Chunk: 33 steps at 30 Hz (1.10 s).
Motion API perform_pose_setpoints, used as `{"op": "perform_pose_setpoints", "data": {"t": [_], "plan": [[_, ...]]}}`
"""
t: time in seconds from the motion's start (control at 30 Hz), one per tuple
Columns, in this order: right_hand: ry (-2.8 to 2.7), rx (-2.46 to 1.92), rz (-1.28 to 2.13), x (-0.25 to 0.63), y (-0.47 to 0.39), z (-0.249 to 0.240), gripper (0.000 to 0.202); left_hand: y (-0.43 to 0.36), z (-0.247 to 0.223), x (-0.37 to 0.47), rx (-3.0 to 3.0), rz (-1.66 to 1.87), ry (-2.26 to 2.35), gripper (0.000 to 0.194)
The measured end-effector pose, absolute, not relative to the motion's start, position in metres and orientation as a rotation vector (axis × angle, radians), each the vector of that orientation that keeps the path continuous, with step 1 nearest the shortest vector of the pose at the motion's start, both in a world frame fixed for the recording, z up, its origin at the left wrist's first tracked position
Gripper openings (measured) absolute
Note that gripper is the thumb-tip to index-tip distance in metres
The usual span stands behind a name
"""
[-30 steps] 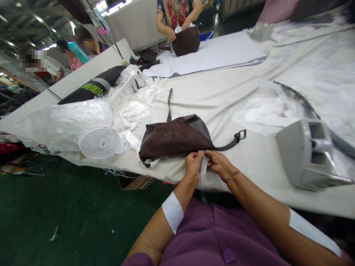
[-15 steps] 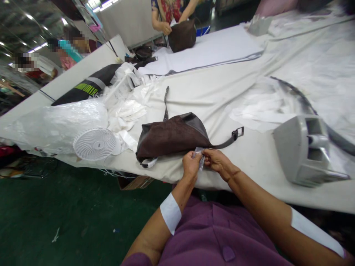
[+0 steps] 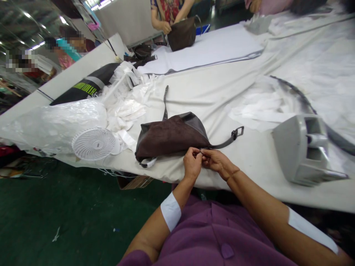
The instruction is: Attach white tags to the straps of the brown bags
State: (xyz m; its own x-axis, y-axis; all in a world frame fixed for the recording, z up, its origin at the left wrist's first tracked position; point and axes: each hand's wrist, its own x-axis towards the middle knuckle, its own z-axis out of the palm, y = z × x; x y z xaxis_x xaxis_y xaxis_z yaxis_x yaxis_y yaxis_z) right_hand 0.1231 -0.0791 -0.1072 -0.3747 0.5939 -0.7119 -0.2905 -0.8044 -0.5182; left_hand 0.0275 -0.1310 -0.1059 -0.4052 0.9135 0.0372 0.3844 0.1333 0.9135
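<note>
A dark brown handbag (image 3: 172, 137) lies on its side on the cloth-covered table in front of me. Its buckled strap (image 3: 226, 143) reaches out to the right, and a second, narrow strap (image 3: 165, 105) points away behind it. At the bag's near right edge my left hand (image 3: 193, 162) is closed in a pinch. My right hand (image 3: 217, 162) meets it there, fingertips pinched too. Whatever sits between the fingertips is small, dark and mostly hidden by them. White wrapping (image 3: 151, 162) covers part of the bag's near left end.
A white fan (image 3: 94, 144) stands at the left, near plastic wrapping (image 3: 55, 122). To the right is a grey tape dispenser-like device (image 3: 295, 147). Crumpled white paper (image 3: 263, 107) lies beyond it. Across the table a person holds another brown bag (image 3: 181, 34).
The clear plastic piece that showed between my fingertips is no longer visible there. My left hand has turned slightly and both hands stay close together at the bag's edge.
</note>
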Motion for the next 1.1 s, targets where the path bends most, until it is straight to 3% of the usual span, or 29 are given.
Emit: {"op": "perform_pose_setpoints", "data": {"t": [0.27, 0.43, 0.63, 1.1], "plan": [[-0.393, -1.272, 2.222, 0.130, -0.075, -0.106, 0.021, -0.124, -0.112, 0.028, 0.854, 1.232, 1.713, 0.009], [-0.519, -1.140, 2.200, 0.141, -0.080, -0.104, 0.014, -0.121, -0.100, 0.025, 0.609, 1.193, 1.433, 0.017], [-0.675, -1.122, 2.297, 0.147, -0.079, -0.109, 0.018, -0.126, -0.097, 0.024, 0.596, 1.175, 1.365, 0.019], [-0.469, -1.201, 2.512, 0.141, -0.072, -0.108, 0.015, -0.128, -0.102, 0.008, 0.531, 1.125, 1.262, 0.030]]}}
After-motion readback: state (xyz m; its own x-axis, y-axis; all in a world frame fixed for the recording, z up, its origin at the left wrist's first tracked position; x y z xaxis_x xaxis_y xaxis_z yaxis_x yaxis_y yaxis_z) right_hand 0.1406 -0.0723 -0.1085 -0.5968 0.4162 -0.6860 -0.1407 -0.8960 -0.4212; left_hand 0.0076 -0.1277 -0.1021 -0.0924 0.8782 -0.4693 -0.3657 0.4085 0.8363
